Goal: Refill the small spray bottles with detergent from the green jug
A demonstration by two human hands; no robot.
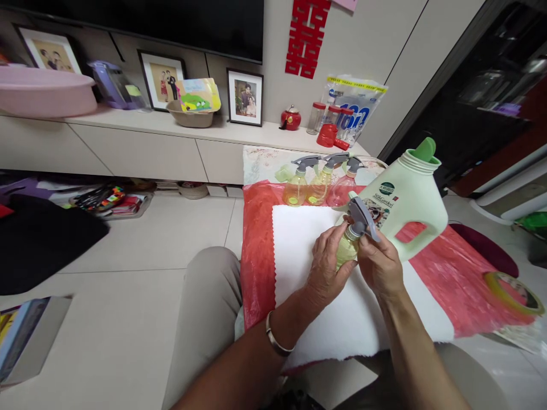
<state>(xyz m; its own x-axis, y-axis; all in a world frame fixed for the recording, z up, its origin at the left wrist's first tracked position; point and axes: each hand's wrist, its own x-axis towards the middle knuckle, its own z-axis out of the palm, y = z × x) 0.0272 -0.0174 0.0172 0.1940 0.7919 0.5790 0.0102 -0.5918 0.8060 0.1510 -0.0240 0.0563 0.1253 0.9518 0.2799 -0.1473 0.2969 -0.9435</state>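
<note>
My left hand (328,263) is wrapped round the yellow-green body of a spray bottle (347,250) held above a white cloth (294,239). At its grey trigger head (361,219), my right hand (380,263) closes its fingers on the neck and collar. The bottle stands slightly tilted. Just behind it is a large pale green jug (416,196) with a green piece in its mouth. Further back stand two yellowish spray bottles (296,191) (319,185) and a pink spray bottle (344,185), all with grey heads.
Red plastic sheeting (258,256) lies under the cloth. A roll of yellow tape (513,293) rests at the right. Along the cabinet (149,142) stand photo frames, a pink basin (43,91), red-lidded jars (316,118) and a printed plastic bag (359,102).
</note>
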